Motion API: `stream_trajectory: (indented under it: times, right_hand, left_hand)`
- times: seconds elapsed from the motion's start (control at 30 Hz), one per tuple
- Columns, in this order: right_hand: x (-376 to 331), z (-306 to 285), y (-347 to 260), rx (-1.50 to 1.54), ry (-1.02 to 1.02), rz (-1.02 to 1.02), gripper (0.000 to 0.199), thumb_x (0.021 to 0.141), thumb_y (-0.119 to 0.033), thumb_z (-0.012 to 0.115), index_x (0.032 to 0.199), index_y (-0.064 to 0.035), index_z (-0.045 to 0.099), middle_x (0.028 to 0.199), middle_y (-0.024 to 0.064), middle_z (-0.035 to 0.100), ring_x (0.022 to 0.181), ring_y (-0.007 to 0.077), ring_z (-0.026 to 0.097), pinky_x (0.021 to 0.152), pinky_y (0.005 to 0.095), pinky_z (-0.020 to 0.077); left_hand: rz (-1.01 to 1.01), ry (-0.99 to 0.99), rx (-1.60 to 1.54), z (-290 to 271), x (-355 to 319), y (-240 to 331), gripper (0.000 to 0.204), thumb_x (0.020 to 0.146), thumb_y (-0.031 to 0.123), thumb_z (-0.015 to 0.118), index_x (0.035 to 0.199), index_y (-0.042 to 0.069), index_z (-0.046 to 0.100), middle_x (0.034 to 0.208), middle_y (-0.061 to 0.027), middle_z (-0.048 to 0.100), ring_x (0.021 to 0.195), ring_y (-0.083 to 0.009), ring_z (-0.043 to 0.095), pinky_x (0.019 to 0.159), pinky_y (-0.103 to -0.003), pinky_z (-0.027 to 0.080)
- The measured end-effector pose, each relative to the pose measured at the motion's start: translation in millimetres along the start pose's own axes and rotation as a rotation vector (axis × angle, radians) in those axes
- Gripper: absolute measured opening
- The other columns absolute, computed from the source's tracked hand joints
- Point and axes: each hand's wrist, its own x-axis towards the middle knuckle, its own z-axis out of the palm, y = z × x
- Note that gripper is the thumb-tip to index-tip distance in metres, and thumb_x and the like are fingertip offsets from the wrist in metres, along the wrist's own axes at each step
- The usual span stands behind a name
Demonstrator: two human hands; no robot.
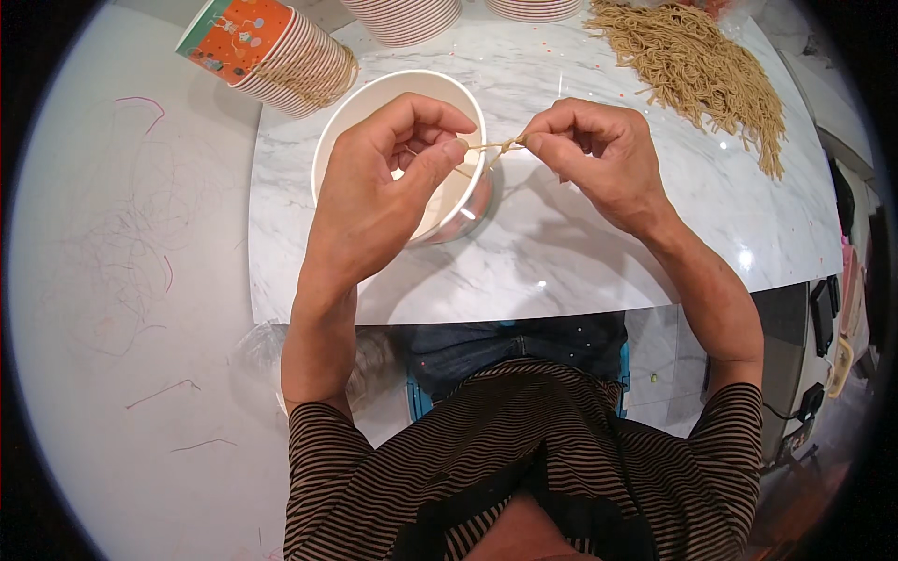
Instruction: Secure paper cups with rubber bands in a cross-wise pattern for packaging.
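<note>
A thin tan cord (508, 146) with a small knot is stretched between my two hands above the marble-patterned table. My left hand (388, 173) pinches one part of it between thumb and index finger, over a large white paper bucket (324, 166). My right hand (603, 159) has its thumb and index finger closed on the cord just beside the knot, right of the bucket. A loop of the cord hangs between the hands, close to the bucket's right rim. The bucket stands upright; my left hand hides part of its opening.
A tilted stack of orange and green paper buckets (253, 47) is at the upper left, with tan cords along it. Two more stacks (407, 21) stand at the far edge. A heap of tan cords (702, 70) lies at the far right. A scribbled white wall (140, 234) borders the left.
</note>
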Motion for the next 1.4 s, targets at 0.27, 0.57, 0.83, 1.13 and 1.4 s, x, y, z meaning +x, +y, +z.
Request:
stream_trajectory:
  times: [0.27,0.57,0.83,1.13,1.4]
  right_hand:
    - [1.5,0.0,-1.7,-0.074,0.01,0.02,0.018,0.092,-0.016,0.075,0.094,0.001,0.079,0.063,-0.0089,0.05,0.061,0.0016,0.041,0.056,0.024,0.0346]
    - [2.0,0.4,0.4,-0.072,0.046,0.046,0.019,0.092,-0.017,0.074,0.095,0.0016,0.078,0.059,-0.0109,0.044,0.059,0.0012,0.038,0.055,0.0245,0.0321]
    - [1.9,-1.1,-1.5,-0.102,0.125,0.028,0.017,0.091,-0.015,0.072,0.094,0.0005,0.079,0.06,-0.0092,0.048,0.059,0.0007,0.038,0.052,0.0244,0.0306]
    - [5.5,-3.6,-1.2,0.048,0.12,0.075,0.017,0.094,-0.015,0.076,0.096,0.0018,0.079,0.073,-0.0067,0.063,0.062,0.0001,0.044,0.054,0.0232,0.0352]
    - [14.5,-24.0,-23.7,0.158,-0.066,0.181,0.022,0.102,-0.018,0.064,0.115,-0.0024,0.07,0.064,-0.0077,0.047,0.053,0.0031,0.042,0.049,0.0229,0.0317]
  left_hand:
    - [-0.001,-0.006,-0.008,-3.7,-3.6,5.5,0.018,0.099,0.007,0.067,0.115,-0.002,0.069,0.095,-0.0008,0.067,0.09,-0.0082,0.063,0.087,-0.025,0.051]
    - [0.053,-0.042,-0.057,-1.9,-4.4,6.7,0.018,0.098,0.004,0.066,0.114,-0.002,0.067,0.094,-0.0014,0.065,0.089,-0.0086,0.062,0.087,-0.026,0.051]
    - [0.086,-0.132,0.039,-1.0,-4.4,-1.1,0.015,0.098,0.0,0.061,0.112,0.001,0.067,0.086,0.0022,0.065,0.078,-0.0058,0.056,0.073,-0.023,0.047]
    - [0.051,-0.16,0.103,-2.5,-6.0,1.6,0.022,0.098,0.003,0.065,0.119,0.0,0.064,0.083,0.0019,0.059,0.074,-0.0053,0.053,0.069,-0.024,0.045]
    - [0.193,-0.043,0.528,3.0,-8.5,10.3,0.025,0.088,0.014,0.078,0.111,0.006,0.072,0.071,-0.0045,0.06,0.06,-0.0156,0.054,0.058,-0.034,0.043]
